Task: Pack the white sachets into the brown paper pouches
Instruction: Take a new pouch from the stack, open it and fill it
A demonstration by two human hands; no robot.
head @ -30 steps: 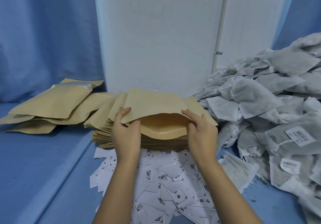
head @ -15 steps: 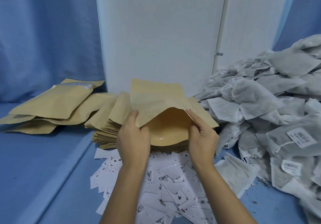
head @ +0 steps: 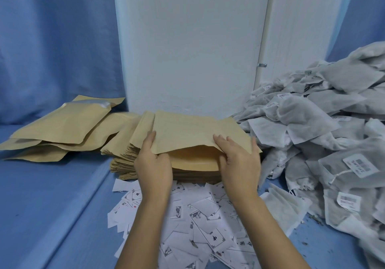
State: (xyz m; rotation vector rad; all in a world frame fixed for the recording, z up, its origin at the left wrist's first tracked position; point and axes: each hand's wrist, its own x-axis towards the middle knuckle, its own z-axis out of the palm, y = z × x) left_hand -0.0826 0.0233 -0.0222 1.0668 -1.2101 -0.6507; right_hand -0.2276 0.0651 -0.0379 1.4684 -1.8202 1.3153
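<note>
Both hands are working at the top brown paper pouch (head: 193, 132), which is lying on a stack of flat pouches (head: 125, 164) at the middle of the blue table (head: 41, 195). The left hand (head: 153, 164) is pinching the pouch's near left edge, thumb over the upper sheet and fingers curled beneath; the right hand (head: 239, 160) is gripping the near right edge, fingers spread on top, and the mouth is gaping so the darker inner face is showing. A heap of white sachets (head: 325, 133) is piling up just right of the stack, several carrying small white labels (head: 360, 165) with what look like barcode bars, too blurred to read. Loose white paper slips (head: 204, 216) with printed black borders and small figures are lying scattered under the forearms; their characters are not legible. Filled-looking pouches (head: 62, 127) are resting to the left, one showing a shiny strip near its top.
</note>
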